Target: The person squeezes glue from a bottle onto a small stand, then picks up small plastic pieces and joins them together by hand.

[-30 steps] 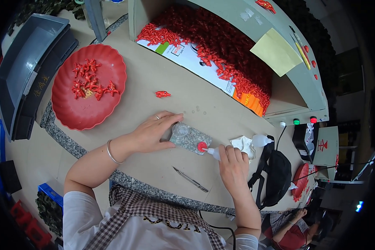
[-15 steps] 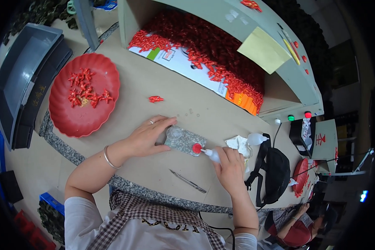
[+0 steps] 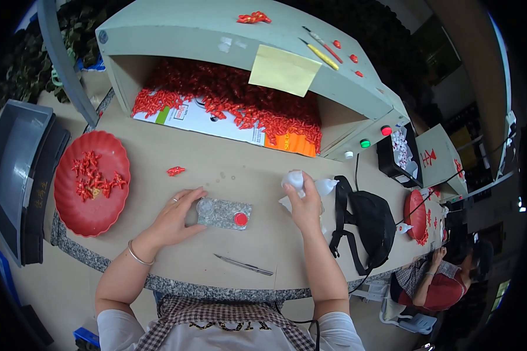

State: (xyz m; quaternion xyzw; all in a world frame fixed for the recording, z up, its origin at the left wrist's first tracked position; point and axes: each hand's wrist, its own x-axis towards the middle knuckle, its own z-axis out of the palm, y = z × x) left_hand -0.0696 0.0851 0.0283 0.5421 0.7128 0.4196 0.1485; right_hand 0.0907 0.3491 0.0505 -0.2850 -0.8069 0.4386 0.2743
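Note:
My left hand rests on the table with thumb and fingers apart, beside the left end of a small speckled granite slab. A clear round dish stands on that end of the slab. At its other end is a small round red cap or dish. Farther right, my right hand is closed round a white squeeze bottle, held away from the slab. Another white bottle lies just beyond this hand, near a white cloth. A craft knife lies in front of the slab.
A red scalloped plate with small red figures stands left, beside grey bins. One red figure lies behind the slab. A shelf holds a heap of red pieces. A black bag lies right; a co-worker sits beyond.
The squeeze bottle's tip was at the red cap; my right hand has since drawn the bottle away and raised it. The whole view has shifted. My left hand stays by the slab.

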